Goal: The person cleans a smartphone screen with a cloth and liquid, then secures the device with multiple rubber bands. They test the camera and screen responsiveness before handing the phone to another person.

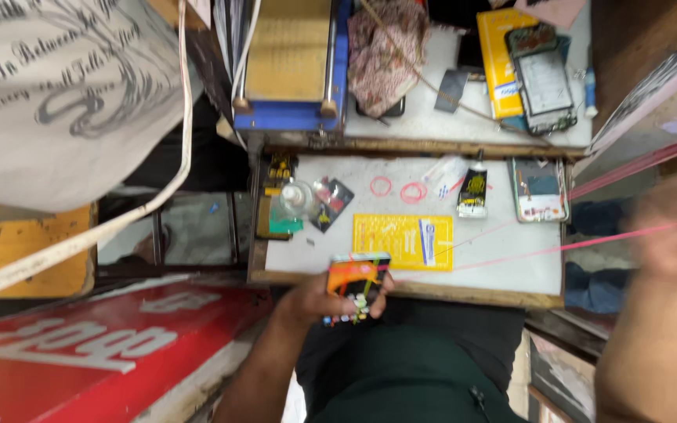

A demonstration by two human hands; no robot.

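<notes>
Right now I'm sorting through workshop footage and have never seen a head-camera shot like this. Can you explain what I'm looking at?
This is one picture from a camera worn on a person's head, looking straight down at a small white work table. The left hand holds a phone with a colourful screen at the table's near edge. The right hand is raised at the right and blurred; thin pink strings run toward it, but its grip cannot be made out. On the table lie a yellow packet, two pink rubber bands, a clear bottle and an opened phone.
</notes>
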